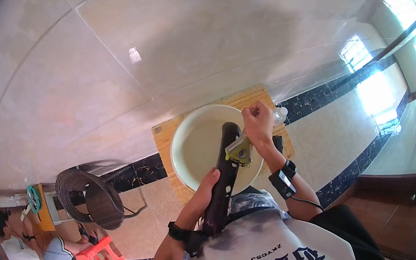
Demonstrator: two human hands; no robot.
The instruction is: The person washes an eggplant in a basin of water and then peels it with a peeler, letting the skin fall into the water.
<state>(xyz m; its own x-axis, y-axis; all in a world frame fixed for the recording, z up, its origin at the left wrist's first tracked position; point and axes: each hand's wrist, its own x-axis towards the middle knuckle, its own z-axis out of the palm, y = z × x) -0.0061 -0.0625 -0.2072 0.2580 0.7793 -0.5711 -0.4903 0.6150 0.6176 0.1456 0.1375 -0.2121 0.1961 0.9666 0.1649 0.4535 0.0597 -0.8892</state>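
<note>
A long dark purple eggplant (222, 196) slants over a white basin (184, 171), its lower end close to my shirt. My left hand (204, 190) is closed around the eggplant's side, with the thumb lying along it. In my right hand (259, 126), closed in a grip, is a green peeler (238, 153), whose head rests against the eggplant's upper part. A few small pale patches show on the dark skin just below the peeler. The handle is mostly hidden by my fingers.
Under the basin is a wooden table (165, 142). A clear bottle (281, 114) and a dark object (278, 144) are by its right edge. To the left are a woven chair (107, 201), a red stool (99, 256) and a seated person (29, 256). A tiled wall (80, 89) stands beyond.
</note>
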